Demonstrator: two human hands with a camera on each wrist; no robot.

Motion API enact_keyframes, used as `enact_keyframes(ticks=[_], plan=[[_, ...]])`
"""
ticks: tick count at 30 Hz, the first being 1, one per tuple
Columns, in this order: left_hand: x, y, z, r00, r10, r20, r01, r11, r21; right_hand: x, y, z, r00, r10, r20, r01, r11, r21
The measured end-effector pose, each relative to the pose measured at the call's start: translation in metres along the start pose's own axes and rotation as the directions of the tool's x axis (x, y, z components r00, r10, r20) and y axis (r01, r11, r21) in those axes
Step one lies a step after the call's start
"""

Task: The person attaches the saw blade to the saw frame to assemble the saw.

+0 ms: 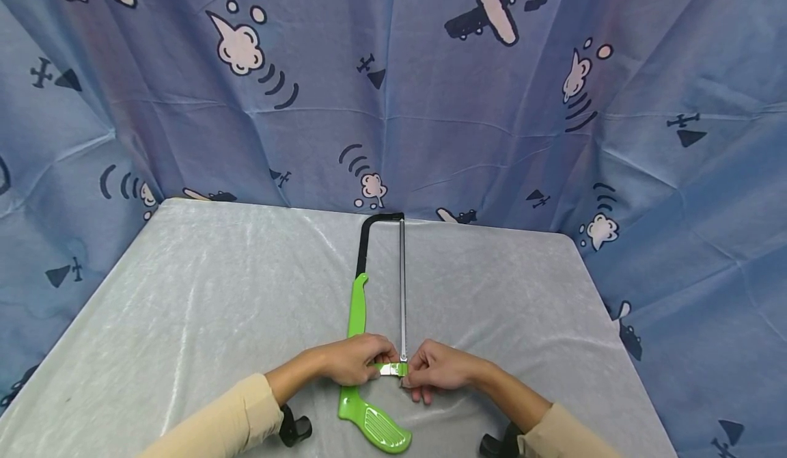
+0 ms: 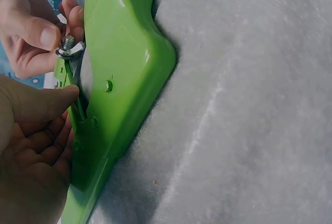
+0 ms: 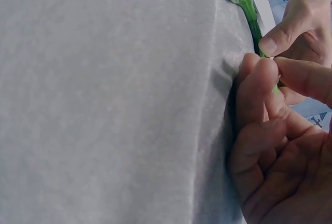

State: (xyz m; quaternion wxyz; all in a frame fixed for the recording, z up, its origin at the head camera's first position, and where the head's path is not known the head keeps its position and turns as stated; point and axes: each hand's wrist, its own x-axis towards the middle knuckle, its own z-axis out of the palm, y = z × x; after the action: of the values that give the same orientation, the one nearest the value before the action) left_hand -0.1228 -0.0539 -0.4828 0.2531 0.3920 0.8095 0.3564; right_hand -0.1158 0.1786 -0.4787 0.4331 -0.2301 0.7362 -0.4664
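Note:
A hacksaw (image 1: 358,307) with a green handle and black bowed frame lies flat on the cloth, its blade (image 1: 402,287) running along the right side. My left hand (image 1: 356,359) pinches the green crossbar near the blade's lower end. Opposite it, my right hand (image 1: 445,364) has thumb and fingers at that crossbar's outer end. In the left wrist view, a metal wing nut (image 2: 70,50) sits on a threaded screw, with the right fingertips pinching at it. The right wrist view hides the nut behind the curled fingers.
A pale grey plush cloth (image 1: 233,294) covers the table. Behind it and at both sides hangs a blue curtain (image 1: 320,68) printed with planes and clouds. Black wrist mounts (image 1: 295,427) show under the sleeves.

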Motion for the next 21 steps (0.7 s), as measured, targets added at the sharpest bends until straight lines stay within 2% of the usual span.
enact_keyframes(ticks=[11, 16, 21], plan=[[-0.003, 0.001, 0.001, 1.000, -0.010, -0.004, 0.010, 1.000, -0.002, -0.001, -0.002, 0.000, 1.000, 0.008, 0.023, -0.008, 1.000, 0.001], [-0.002, 0.002, -0.001, 0.999, 0.040, -0.036, -0.038, 0.999, 0.038, -0.002, -0.010, -0.002, 0.999, 0.043, -0.015, -0.044, 0.998, -0.048], [-0.003, 0.002, -0.010, 0.990, 0.072, -0.123, -0.063, 0.995, 0.074, -0.007, -0.019, -0.018, 0.993, 0.021, -0.115, -0.040, 0.986, -0.162]])
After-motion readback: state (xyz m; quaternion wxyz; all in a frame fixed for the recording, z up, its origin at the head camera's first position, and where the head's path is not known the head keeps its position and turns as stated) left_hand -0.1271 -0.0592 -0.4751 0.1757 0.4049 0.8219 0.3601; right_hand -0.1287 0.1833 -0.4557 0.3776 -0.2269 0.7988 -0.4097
